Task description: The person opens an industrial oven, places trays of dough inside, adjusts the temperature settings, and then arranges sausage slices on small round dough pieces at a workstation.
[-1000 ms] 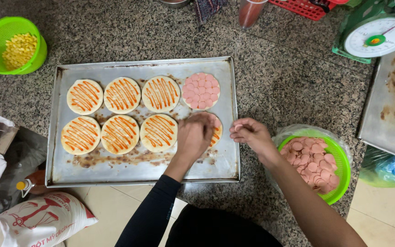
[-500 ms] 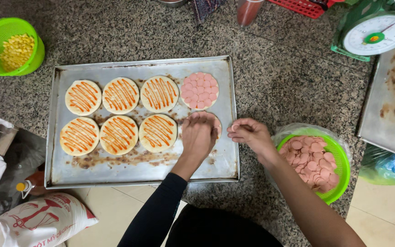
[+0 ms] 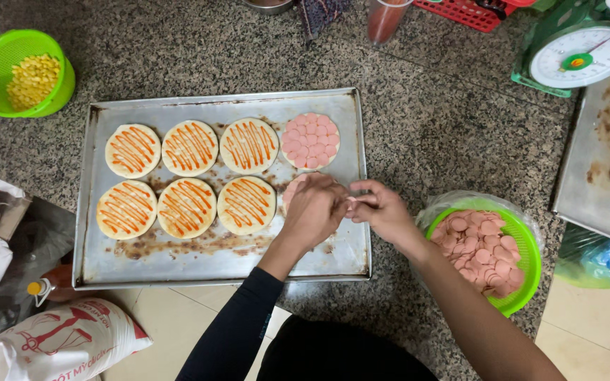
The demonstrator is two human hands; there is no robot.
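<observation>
Nearest you, over the tray's [image 3: 100, 212] right end, your left hand [image 3: 315, 212] lies curled on the eighth dough round [image 3: 295, 188], hiding most of it; whether those fingers pinch a slice you cannot tell. Your right hand [image 3: 383, 210] has moved left since a second ago, off the counter and up against the left, fingertips pinched on a pink sausage slice [image 3: 353, 204]. Judged from this, another slice is being passed across and the round is partly covered. Right of you: green basket of sausage slices [image 3: 481, 247], unmoved. Mid-tray: six sauce-striped rounds [image 3: 188, 148], one fully covered round [image 3: 310, 141], unchanged. Far left: green bowl of corn [image 3: 26, 74]. Far right: kitchen scale [image 3: 580, 56].
</observation>
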